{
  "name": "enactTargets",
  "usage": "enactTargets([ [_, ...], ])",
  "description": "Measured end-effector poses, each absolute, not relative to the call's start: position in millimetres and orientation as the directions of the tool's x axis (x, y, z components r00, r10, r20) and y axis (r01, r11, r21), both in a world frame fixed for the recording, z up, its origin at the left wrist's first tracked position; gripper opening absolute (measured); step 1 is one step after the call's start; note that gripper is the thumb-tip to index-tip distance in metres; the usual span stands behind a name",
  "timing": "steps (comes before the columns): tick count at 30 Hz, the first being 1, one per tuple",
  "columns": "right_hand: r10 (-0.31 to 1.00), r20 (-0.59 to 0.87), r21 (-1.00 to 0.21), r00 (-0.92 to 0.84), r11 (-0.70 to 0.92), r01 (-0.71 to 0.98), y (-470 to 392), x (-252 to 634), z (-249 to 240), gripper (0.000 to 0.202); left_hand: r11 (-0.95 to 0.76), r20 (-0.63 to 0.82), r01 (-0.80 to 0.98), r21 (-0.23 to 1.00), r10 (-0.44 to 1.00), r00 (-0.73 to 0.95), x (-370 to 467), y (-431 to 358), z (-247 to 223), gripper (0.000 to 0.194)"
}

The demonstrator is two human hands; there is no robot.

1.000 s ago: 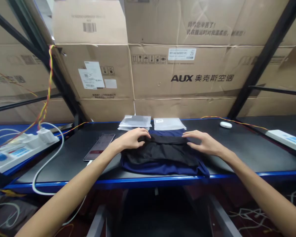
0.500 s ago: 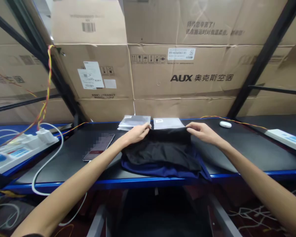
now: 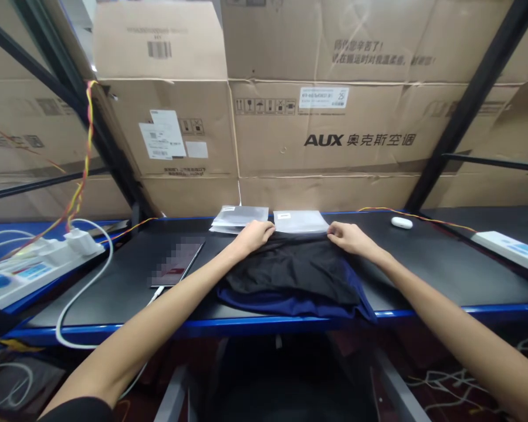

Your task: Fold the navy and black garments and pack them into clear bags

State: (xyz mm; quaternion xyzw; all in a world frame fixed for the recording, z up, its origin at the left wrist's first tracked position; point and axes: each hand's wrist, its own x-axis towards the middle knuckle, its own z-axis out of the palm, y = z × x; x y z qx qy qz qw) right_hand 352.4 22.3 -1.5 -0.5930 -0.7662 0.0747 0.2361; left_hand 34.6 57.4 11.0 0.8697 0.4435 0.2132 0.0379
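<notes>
A black cloth (image 3: 290, 266) lies over a dark blue cloth (image 3: 286, 306) at the front edge of the table. My left hand (image 3: 256, 235) pinches the far left corner of the black cloth. At its far right corner, my right hand (image 3: 349, 239) grips the same cloth between thumb and fingers. Just beyond the hands lie two flat translucent packets, one on the left (image 3: 240, 217) and one on the right (image 3: 300, 221), each with a small white label.
A phone (image 3: 178, 264) with a white cable lies left of the cloth. White power strips stand at the far left (image 3: 39, 266) and right (image 3: 510, 249). A white earbud case (image 3: 402, 223) sits at the back right. Cardboard (image 3: 325, 158) rises behind the table (image 3: 422, 275).
Both hands have moved slightly inward, closer together, with the cloth's far edge. That edge lies lower and flatter than before. My left forearm has shifted a little to the right.
</notes>
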Motion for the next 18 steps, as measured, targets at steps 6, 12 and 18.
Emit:
enactTargets([
  [6,0.917,0.307,-0.332,-0.255,0.354,0.874,24.3,351.9,-4.2,0.016,-0.703,0.505,0.698,0.137,0.655,0.561,18.3,42.0,7.2,0.033],
  [12,0.782,0.57,-0.195,-0.252,0.427,0.883,9.8,333.3,5.3,0.031,-0.858,0.421,0.509,0.067,0.487,0.765,10.8,10.6,17.2,0.044],
  [18,0.757,0.242,-0.366,-0.607,0.65,0.666,-21.5,296.6,8.0,0.053,-0.798,0.076,0.57,0.195,0.592,0.802,6.7,-3.2,9.8,0.065],
])
